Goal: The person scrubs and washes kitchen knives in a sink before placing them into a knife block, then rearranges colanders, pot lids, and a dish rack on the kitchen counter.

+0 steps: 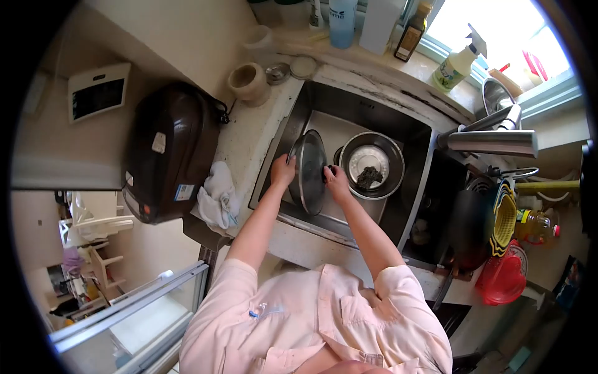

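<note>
A round glass pot lid [310, 173] with a metal rim is held tilted, nearly on edge, over the left half of the sink. My left hand [283, 171] grips its left rim. On the other side my right hand [337, 182] is closed around the dark knob at the lid's middle. Just right of that hand, a metal pot [398, 163] stands in the sink. Inside it lies a dark, crumpled clump [369, 178], perhaps a scouring pad; its kind is not clear.
The steel sink [358, 103] has a faucet [492, 143] at its right. A dark brown appliance [168, 149] and a white cloth [217, 196] sit on the left counter. Bottles and a spray bottle [455, 70] line the back ledge. A red basket [502, 280] is at the right.
</note>
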